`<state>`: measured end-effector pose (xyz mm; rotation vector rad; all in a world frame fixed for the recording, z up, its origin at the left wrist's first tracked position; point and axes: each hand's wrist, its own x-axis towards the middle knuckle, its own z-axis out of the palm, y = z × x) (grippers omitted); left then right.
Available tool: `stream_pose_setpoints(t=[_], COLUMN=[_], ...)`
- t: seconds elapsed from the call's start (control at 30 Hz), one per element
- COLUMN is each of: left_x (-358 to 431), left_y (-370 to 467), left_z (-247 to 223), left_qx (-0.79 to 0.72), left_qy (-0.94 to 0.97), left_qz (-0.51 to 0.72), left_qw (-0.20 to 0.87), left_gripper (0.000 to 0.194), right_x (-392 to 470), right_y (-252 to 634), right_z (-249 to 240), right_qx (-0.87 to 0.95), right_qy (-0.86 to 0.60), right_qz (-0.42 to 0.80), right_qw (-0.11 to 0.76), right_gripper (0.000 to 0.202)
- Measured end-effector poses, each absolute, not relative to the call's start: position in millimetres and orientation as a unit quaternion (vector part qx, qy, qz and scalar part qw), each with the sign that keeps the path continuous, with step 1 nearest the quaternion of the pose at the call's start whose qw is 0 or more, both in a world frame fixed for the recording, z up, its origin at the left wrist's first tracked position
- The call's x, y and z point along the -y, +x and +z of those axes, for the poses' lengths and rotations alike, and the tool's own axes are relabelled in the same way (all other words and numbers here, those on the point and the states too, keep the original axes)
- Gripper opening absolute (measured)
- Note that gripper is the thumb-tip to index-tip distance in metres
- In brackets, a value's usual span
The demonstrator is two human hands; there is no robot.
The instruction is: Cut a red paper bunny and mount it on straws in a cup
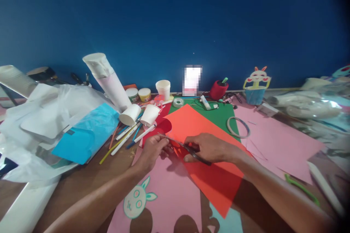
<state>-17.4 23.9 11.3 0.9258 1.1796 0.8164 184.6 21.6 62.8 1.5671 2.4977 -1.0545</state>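
Note:
My right hand (203,147) grips a pair of scissors (188,148) with dark handles, over a large orange sheet of paper (213,182). The blades point left, and their tips reach the fingers of my left hand (155,151). That hand is closed in a pinch at the left edge of the orange sheet; what lies between its fingertips is too small to make out. Just beyond it is a dark red piece of paper (164,126) with a rounded edge. Below, a rabbit face cutout (135,202) outlined in green lies on pink paper (175,185) with round holes cut from its lower edge.
Left are white plastic bags (49,116), a blue packet (87,134), markers (125,139) and tipped paper cups (150,114). Along the wall stand a leaning paper roll (109,83), a tape roll (178,102) and a rabbit basket (255,94). A ring (237,127) lies right.

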Motion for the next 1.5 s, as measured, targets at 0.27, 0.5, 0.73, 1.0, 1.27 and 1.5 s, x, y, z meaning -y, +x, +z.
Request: stream_pose_setpoints(t=[0.27, 0.5, 0.73, 1.0, 1.27, 1.5], left_x=[-22.1, -20.7, -16.6, -13.3, -18.2, -18.3], left_y=[-15.6, -16.2, -15.5, -13.8, -20.3, -21.6], left_z=[15.8, 13.8, 9.5, 17.5, 22.9, 16.1], left_qx=[-0.527, -0.515, -0.497, -0.491, -0.473, -0.467], left_qy=[0.416, 0.383, 0.379, 0.390, 0.427, 0.452], left_qz=[0.357, 0.368, 0.341, 0.258, 0.211, 0.163], left_qw=[0.650, 0.673, 0.703, 0.735, 0.741, 0.742], left_gripper=[0.013, 0.013, 0.016, 0.013, 0.033, 0.020], right_x=[-11.8, 2.4, 31.3, 49.7, 61.2, 76.3], right_y=[181.1, 171.5, 158.1, 159.2, 168.1, 161.9], right_z=[46.6, 38.5, 24.7, 18.3, 17.9, 6.3], right_qx=[-0.643, -0.541, -0.470, -0.473, -0.493, -0.455], right_qy=[0.416, 0.380, 0.400, 0.419, 0.431, 0.428], right_qz=[-0.640, -0.734, -0.748, -0.724, -0.712, -0.735], right_qw=[-0.052, -0.156, -0.243, -0.276, -0.253, -0.265], right_gripper=[0.044, 0.046, 0.047, 0.047, 0.045, 0.046])
